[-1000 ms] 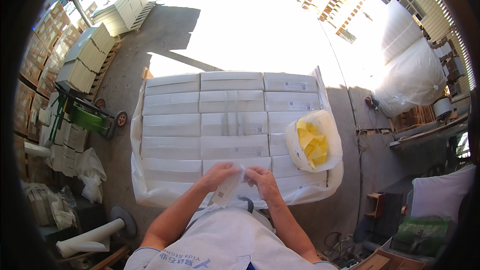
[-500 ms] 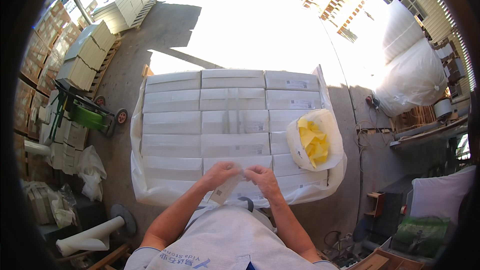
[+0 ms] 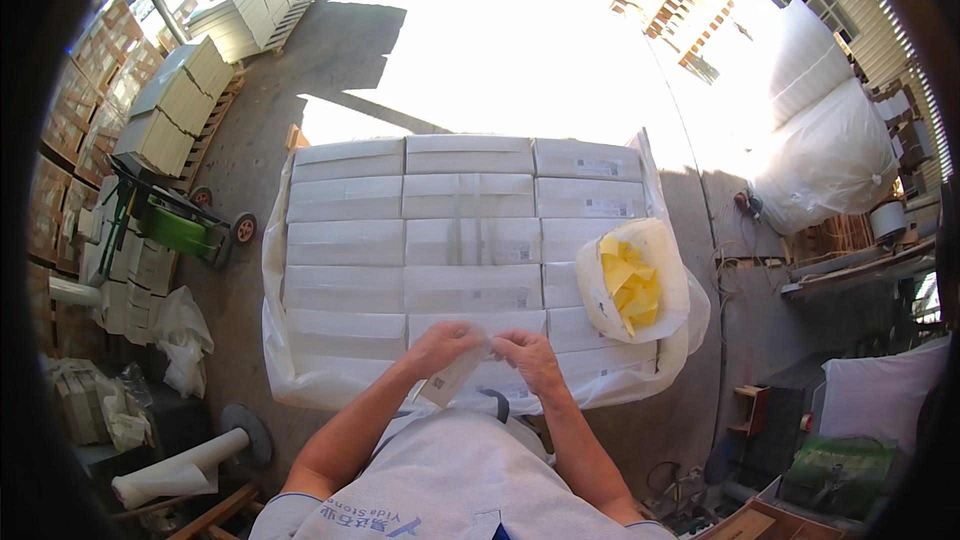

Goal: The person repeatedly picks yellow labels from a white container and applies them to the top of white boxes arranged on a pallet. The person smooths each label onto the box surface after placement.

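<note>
My left hand is closed on a pale label sheet with a small dark printed square, which hangs down in front of my shirt. Close beside it, my right hand pinches at the sheet's upper end; the fingertips of both hands nearly meet. Under and beyond them lie rows of white cartons, several with printed labels. A white tub holding crumpled yellow paper pieces rests on the right side of the cartons. Clear plastic film edges the stack.
At the left stand a green wheeled machine, stacked pale slabs on pallets and a white roll. To the right are a large plastic-wrapped bundle, cables on the floor and a cluttered bench. Wooden pallets lean farther back.
Both hands keep nearly the same pose on the label sheet. The plastic film at the right edge of the stack now bulges farther outward. The view has shifted very slightly.
</note>
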A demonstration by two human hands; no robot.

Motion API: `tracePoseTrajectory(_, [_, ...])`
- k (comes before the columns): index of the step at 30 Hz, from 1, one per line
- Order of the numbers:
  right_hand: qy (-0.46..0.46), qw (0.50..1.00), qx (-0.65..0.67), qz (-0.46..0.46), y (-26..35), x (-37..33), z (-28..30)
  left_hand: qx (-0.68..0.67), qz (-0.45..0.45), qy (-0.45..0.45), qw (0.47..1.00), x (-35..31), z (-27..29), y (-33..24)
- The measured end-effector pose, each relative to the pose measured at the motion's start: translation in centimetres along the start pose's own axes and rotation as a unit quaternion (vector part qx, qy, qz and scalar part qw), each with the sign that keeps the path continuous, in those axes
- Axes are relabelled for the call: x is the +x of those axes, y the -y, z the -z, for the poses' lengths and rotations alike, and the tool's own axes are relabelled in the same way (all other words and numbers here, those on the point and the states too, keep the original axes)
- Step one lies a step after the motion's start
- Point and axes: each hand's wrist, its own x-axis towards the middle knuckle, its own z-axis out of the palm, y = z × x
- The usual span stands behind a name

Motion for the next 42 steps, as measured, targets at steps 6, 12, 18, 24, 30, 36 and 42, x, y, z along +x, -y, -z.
tracePoseTrajectory(6, [-0.026, 0.992, -0.116, 0.038, -0.5, 0.3, -0.3, 0.032, 0.009, 0.002, 0.999, 0.2, -0.1, 0.3])
tracePoseTrajectory(12, [-0.100, 0.966, -0.221, 0.089, -0.5, -0.3, -1.5, 0.136, -0.046, -0.054, 0.988, 0.3, -1.3, 0.8])
tracePoseTrajectory(18, [-0.160, 0.935, -0.298, 0.107, -0.8, -0.7, -2.1, 0.274, -0.138, -0.070, 0.949, 0.7, -1.7, 1.4])
tracePoseTrajectory(24, [-0.165, 0.950, -0.252, 0.078, -1.1, -0.8, -2.0, 0.194, -0.130, -0.041, 0.971, 0.9, -1.3, 1.3])
tracePoseTrajectory(30, [-0.161, 0.984, -0.053, 0.057, -0.1, -1.5, -2.3, -0.129, 0.077, -0.018, 0.988, 0.6, 0.0, 0.2])
tracePoseTrajectory(36, [-0.195, 0.915, -0.262, 0.236, 0.4, -1.6, -3.0, -0.129, 0.073, -0.033, 0.988, 0.3, -0.3, -0.4])
tracePoseTrajectory(42, [-0.218, 0.936, -0.208, 0.180, 0.1, -0.9, -3.1, 0.065, -0.009, -0.063, 0.996, 0.4, -1.2, 0.1])
